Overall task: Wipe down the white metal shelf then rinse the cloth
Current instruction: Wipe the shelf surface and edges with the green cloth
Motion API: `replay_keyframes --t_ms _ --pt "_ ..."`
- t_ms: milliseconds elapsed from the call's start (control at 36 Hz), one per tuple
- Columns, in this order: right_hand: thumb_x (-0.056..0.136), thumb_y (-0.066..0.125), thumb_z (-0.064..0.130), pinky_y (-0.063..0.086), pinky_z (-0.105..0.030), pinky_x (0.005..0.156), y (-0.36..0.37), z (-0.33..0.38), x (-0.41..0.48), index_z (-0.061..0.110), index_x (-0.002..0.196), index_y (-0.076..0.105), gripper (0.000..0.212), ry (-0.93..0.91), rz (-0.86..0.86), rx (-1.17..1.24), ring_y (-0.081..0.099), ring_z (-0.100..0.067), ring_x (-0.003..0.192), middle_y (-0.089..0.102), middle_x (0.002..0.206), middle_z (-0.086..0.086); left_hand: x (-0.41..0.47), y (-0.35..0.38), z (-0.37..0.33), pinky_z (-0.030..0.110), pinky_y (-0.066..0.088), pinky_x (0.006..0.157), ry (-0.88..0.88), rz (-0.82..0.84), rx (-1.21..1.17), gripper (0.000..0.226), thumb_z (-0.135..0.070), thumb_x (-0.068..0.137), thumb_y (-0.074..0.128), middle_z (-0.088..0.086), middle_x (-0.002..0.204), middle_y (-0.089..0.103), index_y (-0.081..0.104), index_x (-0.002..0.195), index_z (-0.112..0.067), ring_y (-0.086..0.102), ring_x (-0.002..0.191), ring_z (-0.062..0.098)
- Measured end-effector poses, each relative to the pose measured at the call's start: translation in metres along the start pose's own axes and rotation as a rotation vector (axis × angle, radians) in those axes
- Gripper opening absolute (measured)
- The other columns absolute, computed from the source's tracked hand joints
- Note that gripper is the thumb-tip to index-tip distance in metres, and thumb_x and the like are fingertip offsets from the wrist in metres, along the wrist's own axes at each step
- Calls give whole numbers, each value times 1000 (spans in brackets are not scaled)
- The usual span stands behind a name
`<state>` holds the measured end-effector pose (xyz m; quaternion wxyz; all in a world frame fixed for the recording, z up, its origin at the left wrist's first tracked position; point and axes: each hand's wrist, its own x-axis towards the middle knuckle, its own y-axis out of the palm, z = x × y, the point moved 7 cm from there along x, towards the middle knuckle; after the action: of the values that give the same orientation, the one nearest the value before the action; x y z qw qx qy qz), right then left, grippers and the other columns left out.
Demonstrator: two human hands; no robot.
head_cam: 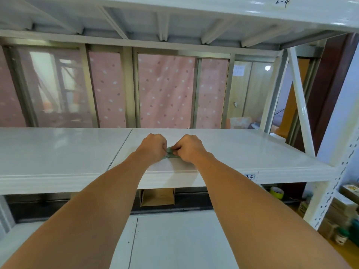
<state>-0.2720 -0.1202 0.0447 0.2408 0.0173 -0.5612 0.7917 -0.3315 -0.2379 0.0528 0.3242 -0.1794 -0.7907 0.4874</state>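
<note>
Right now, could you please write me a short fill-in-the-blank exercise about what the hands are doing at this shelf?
1. Both hands pinch a small cloth whose colour is ____.
2. The left hand and the right hand meet over the ____ metal shelf.
3. Under the shelf's front edge sits an open ____ box.
4. The curtain behind the window is ____ with dots.

Missing words: green; white; cardboard; pink

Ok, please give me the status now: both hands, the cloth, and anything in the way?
Left hand and right hand both shut on small green cloth. Cloth bunched on white metal shelf. Nothing in the way.
</note>
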Motion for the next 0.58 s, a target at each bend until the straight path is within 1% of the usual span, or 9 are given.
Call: replay_keyframes --t_ms 56,139,194,278,333,417,472,528,583 --pt "91 70 26 55 -28 83 2 -5 13 30 109 79 20 13 4 15 62 -20 93 74 108 3 13 4 3 31 53 78 8 0 0 16 -14 82 72 4 99 69 65 70 -22 62 92 25" --pt "90 71 27 54 -26 85 5 -12 35 31 110 78 22 22 31 6 63 -21 98 74 109 4 35 10 7 28 49 73 9 3 -4 15 -15 83 72 4 100 68 66 72 -22 61 92 25" --pt "88 73 26 54 -26 87 7 -18 50 31 110 78 23 23 48 14 64 -20 99 74 109 5 51 15 10 27 49 74 11 8 -10 13 -15 82 72 4 102 69 67 73 -22 62 93 25" --pt "87 74 26 52 -23 83 12 -27 75 31 110 78 24 24 60 25 65 -18 98 75 109 6 75 22 16 27 49 75 19 0 -8 4 -14 82 72 5 101 70 74 80 -17 62 93 26" --pt "87 75 26 49 -22 79 15 -32 92 31 110 78 24 28 65 36 64 -17 96 75 108 7 91 28 18 28 50 75 29 -4 0 4 -15 82 72 5 101 70 75 83 -15 62 93 27" --pt "86 76 27 47 -21 77 21 -41 117 33 109 79 24 27 74 53 65 -18 96 75 107 8 116 35 23 32 54 81 28 1 9 5 -15 82 71 7 103 70 75 84 -15 63 94 28" --pt "85 77 26 49 -22 81 24 -48 132 32 108 79 24 22 67 67 65 -18 99 76 106 7 133 40 26 31 54 83 26 4 12 5 -14 82 71 7 103 71 75 84 -15 64 94 28" --pt "84 78 27 52 -25 89 27 -55 146 32 108 79 24 23 58 82 65 -19 102 75 109 5 150 44 30 31 54 84 17 6 6 4 -14 82 72 7 104 71 75 84 -15 64 94 27" --pt "85 78 26 52 -25 93 28 -60 161 31 109 78 25 17 55 87 64 -19 104 75 111 5 165 49 34 32 54 88 8 7 5 4 -15 81 72 7 108 72 75 84 -16 64 98 27"
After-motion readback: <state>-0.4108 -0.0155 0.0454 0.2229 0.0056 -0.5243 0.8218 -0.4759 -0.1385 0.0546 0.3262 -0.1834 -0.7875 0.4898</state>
